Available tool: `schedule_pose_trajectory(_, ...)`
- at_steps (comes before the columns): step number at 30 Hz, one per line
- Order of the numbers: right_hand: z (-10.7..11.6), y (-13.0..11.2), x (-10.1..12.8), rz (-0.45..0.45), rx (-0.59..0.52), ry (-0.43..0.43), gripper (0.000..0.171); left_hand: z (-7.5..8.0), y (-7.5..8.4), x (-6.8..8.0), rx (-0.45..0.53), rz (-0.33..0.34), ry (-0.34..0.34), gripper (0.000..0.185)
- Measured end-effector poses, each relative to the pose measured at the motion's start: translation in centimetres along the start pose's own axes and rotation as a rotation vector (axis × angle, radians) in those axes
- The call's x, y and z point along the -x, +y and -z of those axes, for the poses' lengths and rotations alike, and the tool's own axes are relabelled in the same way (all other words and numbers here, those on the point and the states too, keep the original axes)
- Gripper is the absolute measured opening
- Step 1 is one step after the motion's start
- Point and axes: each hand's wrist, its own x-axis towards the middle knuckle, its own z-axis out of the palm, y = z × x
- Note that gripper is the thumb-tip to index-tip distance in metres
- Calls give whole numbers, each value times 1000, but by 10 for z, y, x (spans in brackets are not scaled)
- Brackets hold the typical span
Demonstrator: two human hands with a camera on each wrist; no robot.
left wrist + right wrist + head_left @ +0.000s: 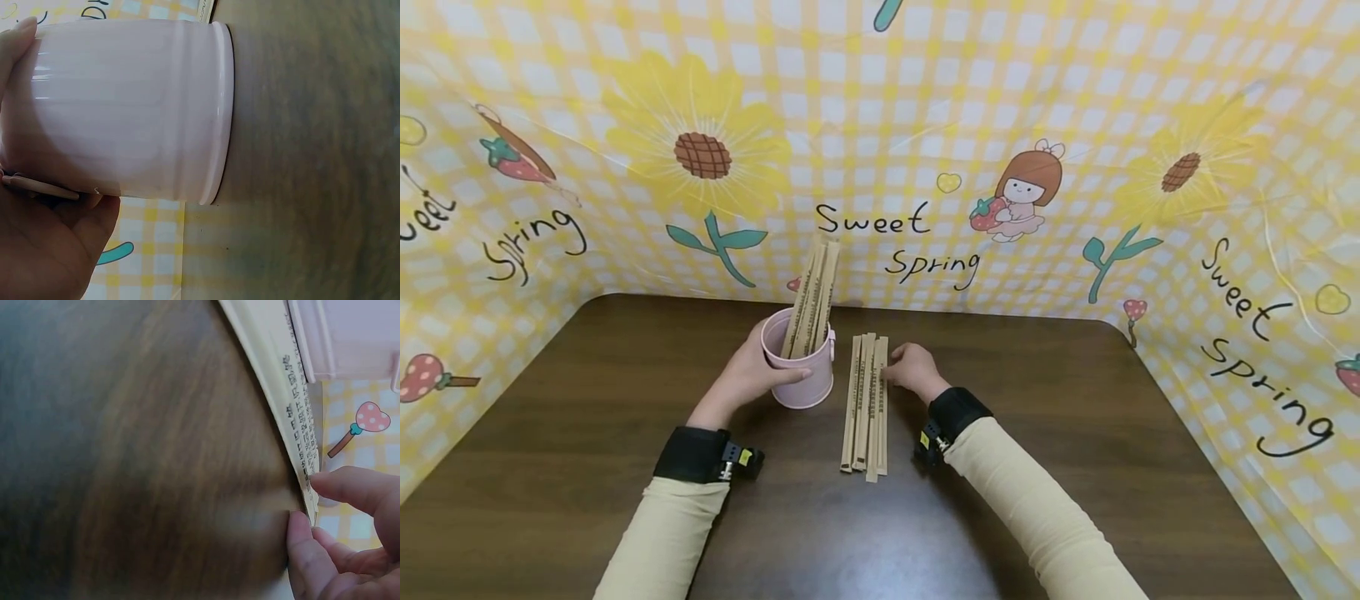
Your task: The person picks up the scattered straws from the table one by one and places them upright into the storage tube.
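Head view: the left hand (747, 372) is gripping the pink cup (801, 367) near the table's (1075, 433) back edge; the right hand (913, 367) is touching the paper-wrapped chopsticks (867, 404) lying beside it.

Left wrist view: fingers are wrapping the pink cup (131, 106).

Right wrist view: fingertips (350, 487) are pinching the paper-wrapped chopsticks' (284, 394) edge.

Pale pink cup (801, 371), tan printed paper sleeves (867, 404), dark brown table (1075, 400), yellow-checked sunflower backdrop (865, 125)

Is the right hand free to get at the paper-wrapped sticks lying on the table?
Probably yes: the right hand already touches the flat sticks at their right edge, with nothing between. The pink cup stands to their left.
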Motion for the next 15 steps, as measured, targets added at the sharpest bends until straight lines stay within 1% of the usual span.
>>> schedule_pose_trajectory(3, 0, -5, 7, 15, 71, 34, 35, 0, -1, 0, 3, -1, 2, 94)
schedule_pose_trajectory(6, 1, -8, 11, 13, 72, 54, 30, -1, -2, -1, 7, -10, 0, 92)
schedule_pose_trajectory(8, 1, -9, 10, 7, 63, 57, 11, -1, -3, -1, 11, -19, -4, 92)
schedule_pose_trajectory(9, 1, -8, 9, 7, 64, 59, 9, -1, -3, -2, 12, -22, -6, 92)
schedule_pose_trajectory(11, 1, -8, 6, 8, 71, 66, 32, 0, -3, -2, 15, -27, -8, 91)
schedule_pose_trajectory(13, 2, -10, 6, 1, 69, 64, 49, 0, -3, -2, 17, -30, -6, 91)
schedule_pose_trajectory(15, 3, -12, 7, -8, 50, 59, 52, 0, -3, -1, 15, -25, -2, 92)
